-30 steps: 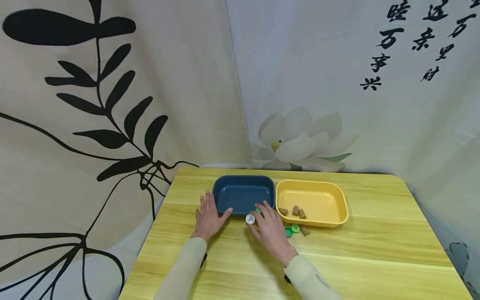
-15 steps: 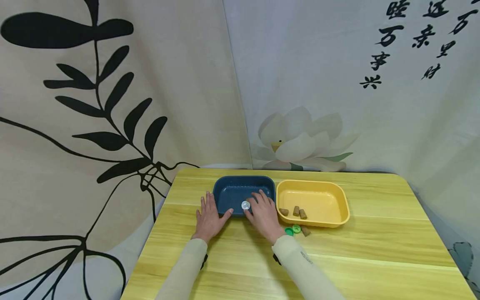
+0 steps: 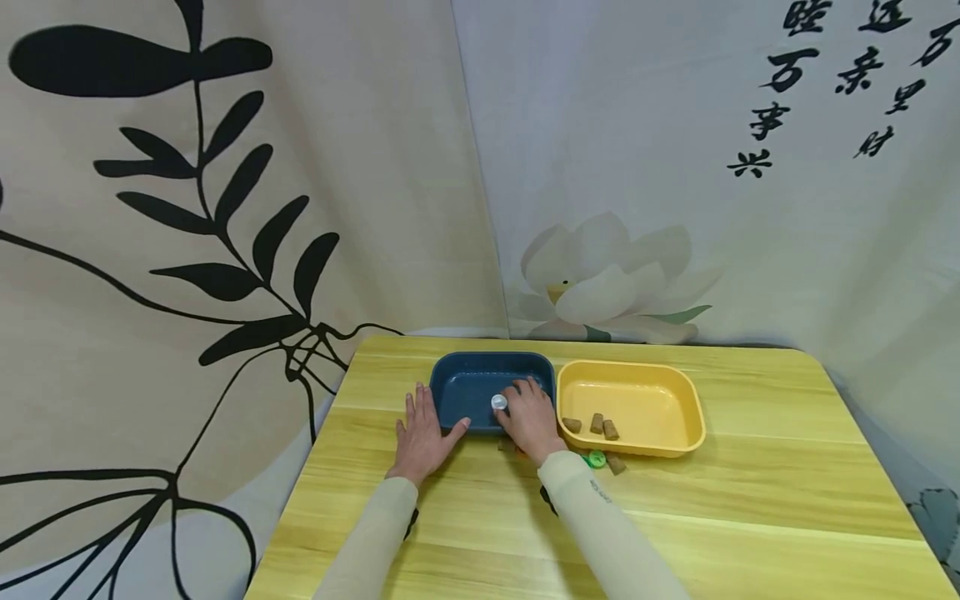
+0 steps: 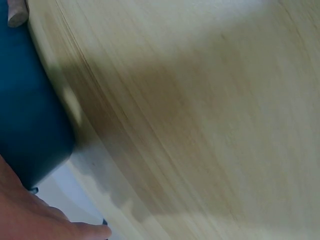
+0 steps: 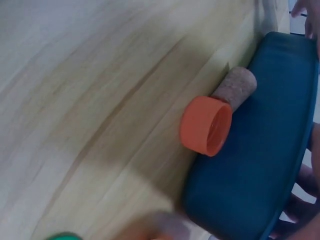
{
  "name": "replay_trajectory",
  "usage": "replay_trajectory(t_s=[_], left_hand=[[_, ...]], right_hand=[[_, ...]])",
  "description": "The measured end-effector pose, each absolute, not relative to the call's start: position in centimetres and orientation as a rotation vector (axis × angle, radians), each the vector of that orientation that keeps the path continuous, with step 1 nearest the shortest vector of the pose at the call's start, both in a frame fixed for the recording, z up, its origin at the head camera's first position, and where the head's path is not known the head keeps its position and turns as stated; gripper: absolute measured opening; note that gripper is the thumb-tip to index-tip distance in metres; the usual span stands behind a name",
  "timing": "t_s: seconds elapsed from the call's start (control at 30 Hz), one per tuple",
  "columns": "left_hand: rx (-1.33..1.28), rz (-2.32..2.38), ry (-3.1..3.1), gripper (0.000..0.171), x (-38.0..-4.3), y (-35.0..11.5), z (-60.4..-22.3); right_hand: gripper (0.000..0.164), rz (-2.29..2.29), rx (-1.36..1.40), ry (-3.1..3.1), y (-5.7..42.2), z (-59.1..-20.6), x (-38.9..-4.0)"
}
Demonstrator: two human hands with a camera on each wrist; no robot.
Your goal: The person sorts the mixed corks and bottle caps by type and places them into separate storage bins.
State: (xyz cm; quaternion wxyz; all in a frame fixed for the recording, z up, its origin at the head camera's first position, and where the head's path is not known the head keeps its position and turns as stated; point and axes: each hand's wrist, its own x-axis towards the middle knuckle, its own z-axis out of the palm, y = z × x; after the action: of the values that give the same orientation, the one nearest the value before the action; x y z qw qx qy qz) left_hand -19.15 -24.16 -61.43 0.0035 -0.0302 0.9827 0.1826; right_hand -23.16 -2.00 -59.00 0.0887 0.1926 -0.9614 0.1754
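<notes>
My right hand (image 3: 531, 419) is over the right part of a blue tray (image 3: 467, 390), with a small white bottle cap (image 3: 498, 402) pinched at its thumb and fingertips. In the right wrist view its fingers (image 5: 300, 200) are partly cut off by the frame edge. My left hand (image 3: 422, 440) lies with fingers extended against the tray's left front corner, thumb spread out. Outside the tray's front wall, an orange bottle cap (image 5: 205, 125) and a cork (image 5: 237, 86) lie on the table, mostly hidden by my right hand in the head view.
A yellow tray (image 3: 652, 404) touches or nearly touches the blue one on the right, with several corks (image 3: 597, 423) inside. In front of it are a light green cap (image 3: 597, 458), a darker green cap (image 5: 65, 236) and another cork (image 3: 616, 463). A printed curtain hangs behind the table.
My right hand has moved forward and over the blue tray, carrying the white bottle cap from the table in front of it. The left hand has stayed in place.
</notes>
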Motion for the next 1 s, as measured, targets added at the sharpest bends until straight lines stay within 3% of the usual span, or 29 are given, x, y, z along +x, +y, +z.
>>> replay_trajectory(t_s=[0.33,0.6,1.0], left_hand=[[-0.067,0.580,3.085,0.115,-19.3,-23.9,-61.8],[-0.082,0.603,3.093,0.113,-19.3,-24.2,-61.6],[-0.085,0.615,3.078,0.113,-19.3,-24.1,-61.7]], right_hand=[[0.046,0.637,0.544,-2.887,-0.9,-59.4,-22.9],[0.047,0.778,0.617,-2.713,1.4,-59.0,-19.8],[0.065,0.787,0.815,-2.713,5.4,-59.3,-15.6]])
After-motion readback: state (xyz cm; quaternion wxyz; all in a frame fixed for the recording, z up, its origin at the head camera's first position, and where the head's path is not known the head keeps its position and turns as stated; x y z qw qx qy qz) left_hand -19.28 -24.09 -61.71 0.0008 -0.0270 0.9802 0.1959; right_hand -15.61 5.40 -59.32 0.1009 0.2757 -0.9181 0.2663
